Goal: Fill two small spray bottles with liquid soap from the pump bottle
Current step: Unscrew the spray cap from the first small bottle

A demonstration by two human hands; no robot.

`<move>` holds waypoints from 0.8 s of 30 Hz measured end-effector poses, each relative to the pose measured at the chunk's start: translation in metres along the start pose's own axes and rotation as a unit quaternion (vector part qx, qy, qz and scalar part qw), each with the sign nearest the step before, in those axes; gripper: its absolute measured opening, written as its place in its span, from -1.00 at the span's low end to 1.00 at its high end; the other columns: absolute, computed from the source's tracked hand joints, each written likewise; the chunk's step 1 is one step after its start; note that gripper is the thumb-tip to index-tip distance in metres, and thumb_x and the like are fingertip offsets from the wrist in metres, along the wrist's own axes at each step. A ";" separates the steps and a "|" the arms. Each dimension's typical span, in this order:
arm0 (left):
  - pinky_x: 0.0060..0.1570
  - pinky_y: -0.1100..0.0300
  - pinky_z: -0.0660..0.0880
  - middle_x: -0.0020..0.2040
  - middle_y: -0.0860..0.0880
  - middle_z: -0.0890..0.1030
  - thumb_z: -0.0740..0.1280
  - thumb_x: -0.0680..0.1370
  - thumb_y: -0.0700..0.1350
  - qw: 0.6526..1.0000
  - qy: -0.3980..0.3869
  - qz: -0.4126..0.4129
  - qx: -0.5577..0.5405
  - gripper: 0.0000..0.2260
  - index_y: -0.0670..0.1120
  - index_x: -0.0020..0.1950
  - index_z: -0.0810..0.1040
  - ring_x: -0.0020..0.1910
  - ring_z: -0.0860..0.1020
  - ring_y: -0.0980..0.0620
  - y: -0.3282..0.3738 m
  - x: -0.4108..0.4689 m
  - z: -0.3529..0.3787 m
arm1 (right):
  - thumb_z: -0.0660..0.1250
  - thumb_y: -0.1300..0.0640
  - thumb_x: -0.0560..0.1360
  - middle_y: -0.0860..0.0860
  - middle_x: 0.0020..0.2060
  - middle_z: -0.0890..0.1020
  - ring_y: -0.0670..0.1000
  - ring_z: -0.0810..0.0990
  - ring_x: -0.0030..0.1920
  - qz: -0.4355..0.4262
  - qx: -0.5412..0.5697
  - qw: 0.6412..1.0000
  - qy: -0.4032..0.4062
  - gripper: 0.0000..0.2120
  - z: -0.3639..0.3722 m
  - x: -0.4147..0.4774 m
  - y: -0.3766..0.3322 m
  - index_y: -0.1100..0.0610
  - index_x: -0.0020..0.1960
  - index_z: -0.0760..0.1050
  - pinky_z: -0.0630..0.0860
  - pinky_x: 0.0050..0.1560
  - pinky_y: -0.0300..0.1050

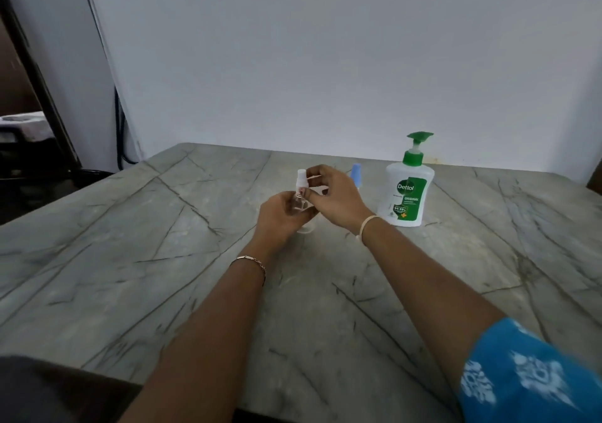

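Note:
A small clear spray bottle (300, 201) with a white spray head (301, 176) stands held over the marble table (163, 259). My left hand (280, 217) grips the bottle's clear body from the left. My right hand (332, 194) pinches its neck just below the white head, fingers curled. A second small bottle with a blue cap (355, 173) stands behind my right hand, mostly hidden. The white pump bottle (405, 191) with a green pump and Dettol label stands upright to the right of my hands.
A plain white wall rises just behind the table's far edge. Dark cables and dark furniture sit at the far left beyond the table. A dark object lies at the bottom left corner near the table's front edge.

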State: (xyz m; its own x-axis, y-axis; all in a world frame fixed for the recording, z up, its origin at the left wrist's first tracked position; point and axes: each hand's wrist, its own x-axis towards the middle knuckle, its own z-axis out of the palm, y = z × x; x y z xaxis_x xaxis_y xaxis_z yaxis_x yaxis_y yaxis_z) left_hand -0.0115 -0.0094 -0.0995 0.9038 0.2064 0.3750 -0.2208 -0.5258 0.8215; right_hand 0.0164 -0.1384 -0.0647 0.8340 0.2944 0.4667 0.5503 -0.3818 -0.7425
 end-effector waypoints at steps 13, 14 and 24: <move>-0.38 0.56 0.36 -0.19 0.10 0.56 0.58 0.32 -0.02 0.996 -0.037 0.010 0.086 -0.62 -0.13 0.03 0.59 -0.31 0.47 0.31 0.022 -0.021 -0.004 | 0.43 0.16 0.47 -0.02 -0.06 0.64 -0.11 0.56 -0.07 0.005 -0.016 0.999 0.048 -0.77 -0.006 -0.021 -0.010 0.12 0.12 0.56 0.41 -0.11 -0.34; -0.41 0.53 0.36 -0.20 0.11 0.56 0.58 0.32 0.00 0.995 -0.042 0.004 0.089 -0.62 -0.12 0.03 0.59 -0.31 0.47 0.31 0.023 -0.020 -0.004 | 0.40 0.16 0.49 -0.01 -0.03 0.65 -0.10 0.57 -0.05 0.012 0.007 0.999 0.030 -0.75 -0.009 -0.022 -0.011 0.10 0.16 0.53 0.42 -0.14 -0.38; -0.02 0.14 0.55 -0.08 0.00 0.62 0.55 0.35 -0.04 0.996 -0.052 0.005 0.076 -0.63 -0.13 0.09 0.60 -0.07 0.61 0.01 0.017 -0.010 0.001 | 0.52 0.06 0.39 -0.03 -0.13 0.64 -0.12 0.58 -0.14 0.047 0.071 0.993 0.086 -0.68 0.006 -0.015 -0.006 0.07 0.06 0.48 0.50 -0.12 -0.31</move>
State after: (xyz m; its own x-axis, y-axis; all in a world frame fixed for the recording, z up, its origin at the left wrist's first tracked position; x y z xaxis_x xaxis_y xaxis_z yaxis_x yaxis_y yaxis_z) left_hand -0.0241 -0.0215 -0.0903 0.9367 0.1184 0.3294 -0.1785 -0.6481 0.7404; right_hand 0.0003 -0.1355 -0.0705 0.8826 0.1051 0.4582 0.4688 -0.2692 -0.8413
